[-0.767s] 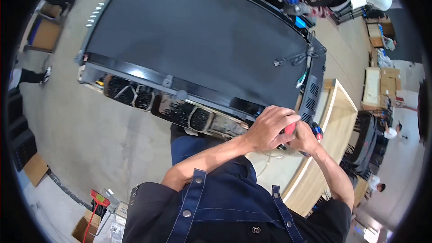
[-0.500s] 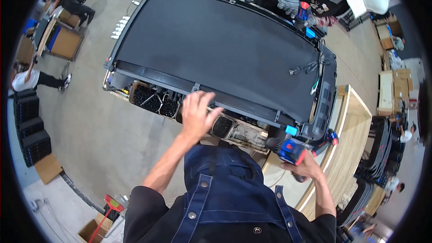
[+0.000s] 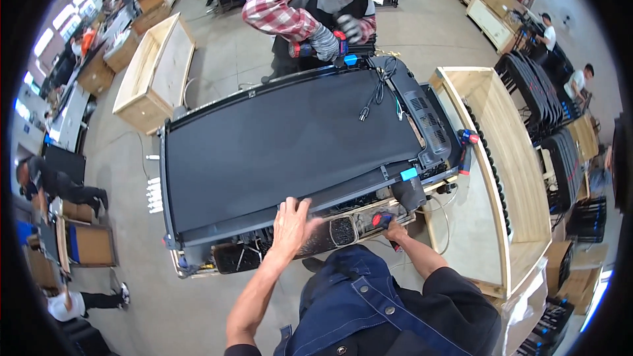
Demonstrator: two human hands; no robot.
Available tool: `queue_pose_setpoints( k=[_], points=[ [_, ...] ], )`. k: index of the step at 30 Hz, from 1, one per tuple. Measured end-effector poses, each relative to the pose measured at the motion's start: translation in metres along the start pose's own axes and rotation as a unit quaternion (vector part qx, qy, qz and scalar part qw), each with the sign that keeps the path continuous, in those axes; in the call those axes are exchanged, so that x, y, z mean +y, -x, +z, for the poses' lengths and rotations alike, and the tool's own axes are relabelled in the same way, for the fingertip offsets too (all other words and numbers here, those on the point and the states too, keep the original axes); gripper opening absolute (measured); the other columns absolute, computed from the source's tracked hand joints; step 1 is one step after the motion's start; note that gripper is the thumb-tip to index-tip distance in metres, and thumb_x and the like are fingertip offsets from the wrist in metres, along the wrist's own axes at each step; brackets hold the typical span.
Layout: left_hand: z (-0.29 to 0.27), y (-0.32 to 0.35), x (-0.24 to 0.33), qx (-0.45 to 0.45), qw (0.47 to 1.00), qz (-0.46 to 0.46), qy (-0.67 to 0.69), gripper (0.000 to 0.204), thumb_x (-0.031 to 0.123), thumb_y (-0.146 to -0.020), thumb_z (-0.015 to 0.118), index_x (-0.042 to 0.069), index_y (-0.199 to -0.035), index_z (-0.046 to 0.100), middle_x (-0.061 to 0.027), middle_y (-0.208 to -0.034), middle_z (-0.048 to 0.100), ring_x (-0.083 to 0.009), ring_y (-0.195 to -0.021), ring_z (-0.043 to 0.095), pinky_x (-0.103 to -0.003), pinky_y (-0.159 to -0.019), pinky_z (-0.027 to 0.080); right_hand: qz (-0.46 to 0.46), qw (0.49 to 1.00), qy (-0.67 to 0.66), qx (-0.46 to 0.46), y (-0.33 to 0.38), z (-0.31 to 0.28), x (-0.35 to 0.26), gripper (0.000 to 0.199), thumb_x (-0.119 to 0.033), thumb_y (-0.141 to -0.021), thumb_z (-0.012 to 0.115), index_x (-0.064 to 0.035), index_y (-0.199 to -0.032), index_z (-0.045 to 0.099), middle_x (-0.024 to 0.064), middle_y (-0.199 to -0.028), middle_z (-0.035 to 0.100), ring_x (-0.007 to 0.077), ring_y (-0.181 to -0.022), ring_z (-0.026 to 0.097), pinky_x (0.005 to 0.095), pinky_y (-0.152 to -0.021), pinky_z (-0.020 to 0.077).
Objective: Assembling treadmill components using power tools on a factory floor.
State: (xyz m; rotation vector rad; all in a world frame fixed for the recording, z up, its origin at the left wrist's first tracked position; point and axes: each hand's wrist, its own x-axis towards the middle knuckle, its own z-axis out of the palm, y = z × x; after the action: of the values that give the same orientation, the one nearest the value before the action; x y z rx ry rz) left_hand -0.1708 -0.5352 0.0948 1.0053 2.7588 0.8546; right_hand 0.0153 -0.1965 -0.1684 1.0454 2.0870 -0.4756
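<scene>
In front of me lies a treadmill base with a wide black belt (image 3: 283, 151). My left hand (image 3: 290, 227) is open with fingers apart, over the near side rail (image 3: 241, 227). In my right hand (image 3: 395, 231) is a blue, red and black cordless drill (image 3: 381, 220), held beside the near right corner of the base. A blue piece (image 3: 409, 174) sits on that corner. Below the near rail are trays of small black parts, including a screw tray (image 3: 342, 231). A power cord (image 3: 376, 92) lies on the belt's far right end.
Across the base a co-worker in gloves (image 3: 324, 41) and plaid sleeves holds another cordless drill (image 3: 341, 45). A further red-and-blue driver (image 3: 467, 145) rests by the right end. At my right stands a long wooden crate (image 3: 521, 145); another wooden crate (image 3: 155, 69) stands far left.
My view has swung to the right. My right hand has brought the drill in toward the near rail. My left hand stays spread by the rail. The co-worker now leans over the far edge.
</scene>
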Motion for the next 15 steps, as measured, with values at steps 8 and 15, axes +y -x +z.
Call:
queue_pose_setpoints(
  k=[8,15],
  points=[
    [0.013,-0.016,-0.029,-0.024,0.996,0.062,-0.056,0.036,0.020,-0.084,0.076,0.001,-0.112,0.062,-0.0141,-0.095,0.054,-0.0337,-0.090,0.057,-0.043,-0.080,0.050,0.015,0.992,-0.091,0.089,-0.029,0.043,-0.036,0.078,-0.030,-0.085,0.074,-0.0139,-0.144,0.026,0.0277,-0.132,0.051,0.0467,-0.124,0.052,0.0538,-0.099,0.0497],
    [0.028,-0.012,-0.024,0.029,0.995,-0.076,-0.055,0.049,0.042,-0.082,0.078,0.004,-0.107,0.062,-0.0138,-0.100,0.058,-0.0348,-0.093,0.055,-0.047,-0.083,0.045,-0.210,0.962,0.153,0.085,-0.047,0.051,-0.024,0.069,-0.037,-0.083,0.068,-0.0087,-0.142,0.047,0.0186,-0.145,0.051,0.0391,-0.135,0.048,0.0513,-0.107,0.0440]
  ],
)
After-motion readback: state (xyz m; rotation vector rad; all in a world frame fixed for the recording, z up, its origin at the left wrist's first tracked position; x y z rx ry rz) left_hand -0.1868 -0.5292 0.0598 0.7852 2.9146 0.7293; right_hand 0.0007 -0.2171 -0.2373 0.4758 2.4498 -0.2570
